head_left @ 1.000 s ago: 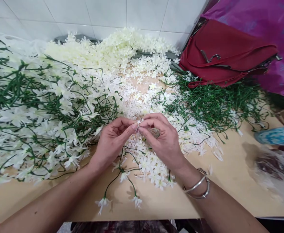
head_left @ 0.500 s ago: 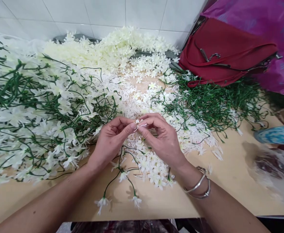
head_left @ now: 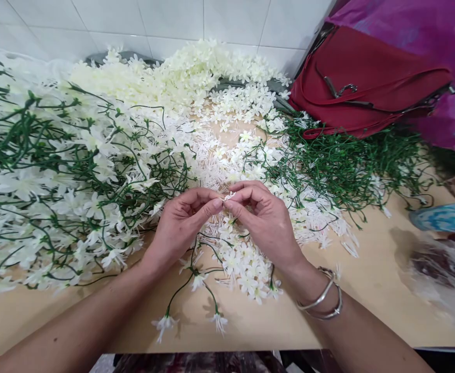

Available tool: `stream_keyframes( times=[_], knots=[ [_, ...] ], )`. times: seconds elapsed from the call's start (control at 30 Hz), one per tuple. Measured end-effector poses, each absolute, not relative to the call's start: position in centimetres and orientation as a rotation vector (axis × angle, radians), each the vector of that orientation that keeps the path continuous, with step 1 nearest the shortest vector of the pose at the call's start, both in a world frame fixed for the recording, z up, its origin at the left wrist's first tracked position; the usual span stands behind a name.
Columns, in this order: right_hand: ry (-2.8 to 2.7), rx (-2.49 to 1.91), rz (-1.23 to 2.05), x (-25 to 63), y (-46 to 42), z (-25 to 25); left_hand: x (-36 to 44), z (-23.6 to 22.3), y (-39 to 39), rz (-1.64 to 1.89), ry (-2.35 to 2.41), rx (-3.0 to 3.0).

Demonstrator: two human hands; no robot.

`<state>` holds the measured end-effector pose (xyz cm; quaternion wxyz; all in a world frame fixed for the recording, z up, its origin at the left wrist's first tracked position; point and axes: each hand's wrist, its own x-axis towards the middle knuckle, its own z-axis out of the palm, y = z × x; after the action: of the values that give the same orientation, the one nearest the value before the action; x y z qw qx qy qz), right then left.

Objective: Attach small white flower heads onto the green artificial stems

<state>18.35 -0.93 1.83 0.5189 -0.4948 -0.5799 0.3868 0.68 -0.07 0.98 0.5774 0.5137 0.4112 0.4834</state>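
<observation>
Pinching a small white piece (head_left: 229, 196), probably a flower, in fingertips (head_left: 215, 204) of left hand (head_left: 179, 225) and right hand (head_left: 267, 225). Held above loose flowers (head_left: 248, 283), near a green sprig (head_left: 192, 270)

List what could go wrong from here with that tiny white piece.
The tiny white piece pinched between the left hand and right hand could slip and be lost among the loose white flowers below. The flowered green sprig lying near the table edge might get brushed off.
</observation>
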Motion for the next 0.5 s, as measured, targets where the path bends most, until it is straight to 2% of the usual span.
stream_keyframes(
  times=[0.23, 0.5],
  knots=[
    [-1.331, -1.19, 0.945, 18.09, -0.98, 1.72, 0.96, 1.55, -0.03, 1.112, 0.88, 1.074],
    [-1.417, -1.144, 0.672, 17.74, -1.12, 1.43, 1.01, 1.51, -0.11, 1.085, 0.866, 1.038]
  ],
)
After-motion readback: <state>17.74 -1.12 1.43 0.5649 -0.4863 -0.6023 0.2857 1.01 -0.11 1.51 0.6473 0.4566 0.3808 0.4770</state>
